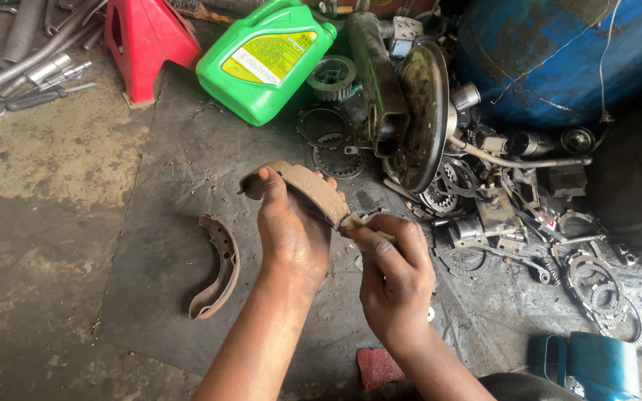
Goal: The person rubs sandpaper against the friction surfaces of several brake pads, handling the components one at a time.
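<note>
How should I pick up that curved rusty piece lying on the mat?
Probably from above, by the middle of its arc. The brake shoe lies on its own on the dark mat, left of the left hand, with its curved outer face to the right, so fingers can pinch across the narrow band there.

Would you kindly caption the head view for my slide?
Left hand holds a curved brake shoe while right hand works its end.
</note>
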